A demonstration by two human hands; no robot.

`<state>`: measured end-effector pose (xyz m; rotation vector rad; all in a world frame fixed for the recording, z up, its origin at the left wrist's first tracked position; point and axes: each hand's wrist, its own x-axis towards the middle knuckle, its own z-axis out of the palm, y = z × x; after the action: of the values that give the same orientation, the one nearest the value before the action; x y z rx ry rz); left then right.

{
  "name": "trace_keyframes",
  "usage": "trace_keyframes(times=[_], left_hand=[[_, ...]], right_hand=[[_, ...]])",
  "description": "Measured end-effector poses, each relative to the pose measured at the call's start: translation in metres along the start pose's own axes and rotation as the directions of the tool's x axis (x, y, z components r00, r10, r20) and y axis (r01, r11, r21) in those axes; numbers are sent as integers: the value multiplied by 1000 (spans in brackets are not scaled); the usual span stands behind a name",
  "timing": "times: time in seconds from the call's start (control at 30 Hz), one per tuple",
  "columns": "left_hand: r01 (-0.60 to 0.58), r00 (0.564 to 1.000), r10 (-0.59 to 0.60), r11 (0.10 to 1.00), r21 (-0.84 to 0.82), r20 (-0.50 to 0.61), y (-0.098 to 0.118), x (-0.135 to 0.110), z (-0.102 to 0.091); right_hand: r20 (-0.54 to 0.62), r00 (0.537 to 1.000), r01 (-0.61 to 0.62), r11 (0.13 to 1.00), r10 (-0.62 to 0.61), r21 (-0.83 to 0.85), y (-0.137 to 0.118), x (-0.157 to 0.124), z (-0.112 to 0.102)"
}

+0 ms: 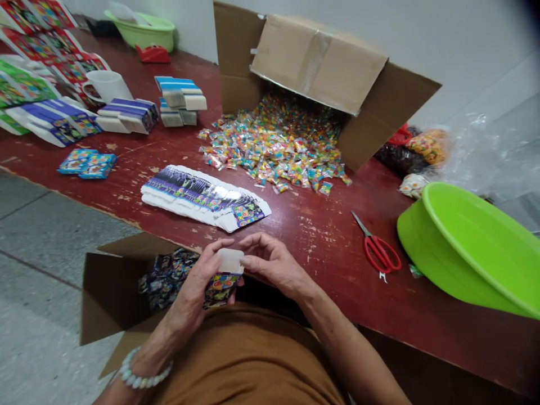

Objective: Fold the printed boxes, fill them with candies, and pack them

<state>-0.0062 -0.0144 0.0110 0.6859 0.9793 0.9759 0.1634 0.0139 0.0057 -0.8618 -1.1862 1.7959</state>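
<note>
My left hand point(198, 289) wraps around a small printed paper box point(223, 278) just below the near table edge. My right hand point(270, 264) pinches the box's white top flap, fingers curled over it. Directly beyond my hands lies a fanned row of flat, unfolded printed boxes point(205, 197) on the red table point(320, 236). Further back, a heap of colourful wrapped candies point(274, 143) spills out of a tipped cardboard carton point(320, 62).
An open cardboard box point(113, 292) with dark packets stands on the floor at my left. Red scissors point(377, 247) and stacked green basins point(476, 253) lie to the right. More flat box stacks point(126, 115), a white mug point(105, 84) and bags point(422, 146) fill the back.
</note>
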Motion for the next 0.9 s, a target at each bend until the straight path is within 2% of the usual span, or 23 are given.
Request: trace_keyframes(times=[0.03, 0.1, 0.17, 0.23, 0.27, 0.33, 0.4, 0.47, 0.57, 0.63, 0.7, 0.77, 0.83, 0.9], left_hand=[[-2, 1000, 2, 1000, 1, -9, -2, 1, 1], [-2, 1000, 2, 1000, 13, -25, -5, 2, 3], [10, 1000, -9, 1000, 16, -23, -7, 3, 5], [59, 998, -59, 998, -16, 7, -5, 3, 6], [95, 995, -94, 994, -50, 31, -2, 3, 6], [162, 985, -153, 980, -116, 85, 2, 2, 5], [187, 980, -172, 971, -152, 104, 5, 2, 3], [169, 984, -157, 974, -153, 87, 6, 3, 2], [130, 990, -120, 982, -139, 72, 2, 5, 1], [124, 990, -115, 984, -126, 76, -1, 6, 1], [128, 990, -120, 985, -112, 77, -1, 7, 0], [135, 990, -130, 986, -100, 59, 0, 7, -2], [151, 988, -148, 982, -110, 41, 2, 7, -2], [157, 988, -154, 976, -150, 32, 3, 7, 0]], right_hand=[[18, 999, -33, 999, 33, 9, 3, 0, 1], [20, 999, -32, 995, 34, -90, 7, 1, 3], [-39, 994, 92, 958, -107, -272, 8, 1, 5], [-58, 940, 271, 838, -336, -474, 8, 1, 7], [-28, 905, 339, 761, -424, -553, 7, 0, 7], [67, 875, 408, 658, -479, -633, 5, -1, 8], [92, 902, 379, 675, -421, -632, 4, -2, 8], [6, 945, 274, 782, -328, -560, 4, -1, 8], [-100, 991, 58, 959, -88, -278, 5, 5, 9], [-83, 996, -33, 993, 24, -114, 5, 9, 9], [-93, 996, -9, 995, 0, -98, 3, 10, 10], [-94, 987, 111, 971, -133, -211, 2, 9, 9], [-15, 961, 255, 900, -278, -355, 0, 5, 7], [91, 935, 344, 814, -343, -468, 1, 1, 6]])
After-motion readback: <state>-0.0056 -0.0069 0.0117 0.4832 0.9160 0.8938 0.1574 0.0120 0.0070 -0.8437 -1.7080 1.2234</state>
